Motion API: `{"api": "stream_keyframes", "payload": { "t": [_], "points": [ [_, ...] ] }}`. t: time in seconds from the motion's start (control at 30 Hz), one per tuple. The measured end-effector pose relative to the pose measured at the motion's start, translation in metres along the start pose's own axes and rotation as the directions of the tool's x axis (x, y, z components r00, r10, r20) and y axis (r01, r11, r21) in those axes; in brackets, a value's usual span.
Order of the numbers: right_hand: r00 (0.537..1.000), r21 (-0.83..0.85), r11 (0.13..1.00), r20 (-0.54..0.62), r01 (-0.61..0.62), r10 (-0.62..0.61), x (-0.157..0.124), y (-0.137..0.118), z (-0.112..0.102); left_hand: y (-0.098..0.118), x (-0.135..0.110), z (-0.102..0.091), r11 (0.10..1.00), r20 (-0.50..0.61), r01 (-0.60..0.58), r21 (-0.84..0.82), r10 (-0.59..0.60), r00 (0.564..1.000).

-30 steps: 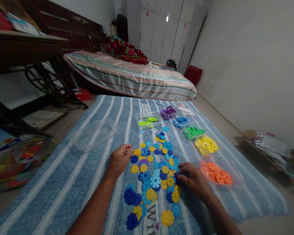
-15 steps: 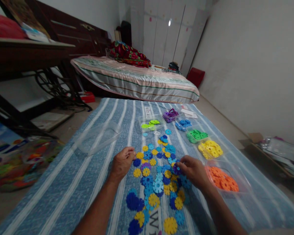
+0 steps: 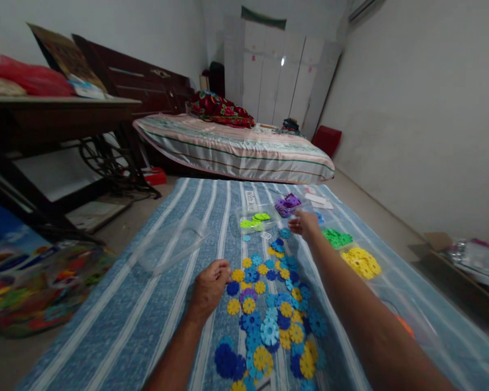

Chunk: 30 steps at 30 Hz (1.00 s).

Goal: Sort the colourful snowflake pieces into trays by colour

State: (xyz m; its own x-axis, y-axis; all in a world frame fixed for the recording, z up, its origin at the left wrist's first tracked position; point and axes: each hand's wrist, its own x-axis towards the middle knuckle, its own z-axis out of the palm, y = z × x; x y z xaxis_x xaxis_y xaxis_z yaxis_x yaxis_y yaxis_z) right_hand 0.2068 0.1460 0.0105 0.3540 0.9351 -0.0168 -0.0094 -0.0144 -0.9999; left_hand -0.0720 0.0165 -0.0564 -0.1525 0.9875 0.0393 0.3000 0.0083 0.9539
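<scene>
My left hand (image 3: 212, 283) rests at the left edge of a loose spread of flower-shaped plastic discs, next to a yellow disc (image 3: 237, 275). Its fingers are curled together, and anything within them is hidden. Farther out, my right hand (image 3: 304, 224) is just in front of the box of purple discs (image 3: 287, 205) and partly covers the blue discs (image 3: 319, 216). Its fingers are bent inward; whether a disc is between them cannot be made out. Dark blue (image 3: 225, 361), light blue (image 3: 270, 331) and yellow discs lie mixed between my arms, with a purple disc (image 3: 244, 294) among them.
Clear boxes hold lime discs (image 3: 252, 221), green discs (image 3: 337, 238) and yellow discs (image 3: 361, 263). My right forearm partly hides the orange discs (image 3: 405, 326). A clear tub (image 3: 171, 247) stands left on the striped cloth (image 3: 118, 320). A bed (image 3: 244, 155) lies beyond.
My right hand has moved forward from the mixed discs to the purple and blue boxes; it was pinching a dark purple-blue disc. My left hand stays beside the spread. The view has tilted up slightly.
</scene>
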Motion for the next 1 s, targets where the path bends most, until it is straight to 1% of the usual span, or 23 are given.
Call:
{"api": "stream_keyframes", "payload": {
  "t": [0.07, 0.13, 0.23, 0.3, 0.43, 0.53, 0.63, 0.9, 1.0],
  "points": [
    [0.998, -0.039, 0.997, 0.012, -0.069, 0.069, -0.017, 0.017, 0.003, 0.000, 0.000, 0.000, 1.000, 0.007, -0.005, 0.008, 0.005, 1.000],
    [0.993, -0.071, 0.992, 0.034, -0.108, 0.110, -0.041, 0.035, 0.003, 0.000, -0.001, 0.001, 1.000, 0.011, -0.008, 0.019, 0.007, 1.000],
    [0.992, -0.091, 0.992, 0.073, -0.093, 0.099, -0.070, 0.053, -0.006, 0.003, -0.002, 0.001, 1.000, 0.012, -0.006, 0.025, 0.005, 1.000],
    [0.994, -0.078, 0.995, 0.082, -0.061, 0.067, -0.081, 0.060, -0.014, 0.004, -0.002, 0.001, 1.000, 0.010, -0.009, 0.026, 0.009, 1.000],
    [0.996, -0.036, 0.999, 0.085, -0.036, 0.039, -0.089, 0.069, -0.031, 0.005, -0.002, 0.002, 0.999, 0.010, -0.013, 0.031, 0.013, 1.000],
    [0.996, 0.012, 1.000, 0.092, -0.020, 0.019, -0.092, 0.073, -0.037, 0.003, -0.001, 0.002, 1.000, 0.005, -0.009, 0.016, 0.009, 1.000],
    [0.996, 0.031, 1.000, 0.090, 0.007, -0.010, -0.097, 0.075, -0.038, 0.001, -0.001, 0.003, 1.000, 0.001, -0.019, 0.005, 0.019, 1.000],
    [0.994, -0.040, 0.997, 0.091, 0.069, -0.065, -0.104, 0.076, -0.039, 0.000, -0.002, 0.004, 1.000, -0.003, -0.022, 0.001, 0.022, 1.000],
    [0.992, -0.037, 0.995, 0.095, 0.089, -0.085, -0.104, 0.079, -0.041, -0.002, -0.002, 0.004, 1.000, 0.003, -0.019, 0.003, 0.019, 1.000]
  ]
}}
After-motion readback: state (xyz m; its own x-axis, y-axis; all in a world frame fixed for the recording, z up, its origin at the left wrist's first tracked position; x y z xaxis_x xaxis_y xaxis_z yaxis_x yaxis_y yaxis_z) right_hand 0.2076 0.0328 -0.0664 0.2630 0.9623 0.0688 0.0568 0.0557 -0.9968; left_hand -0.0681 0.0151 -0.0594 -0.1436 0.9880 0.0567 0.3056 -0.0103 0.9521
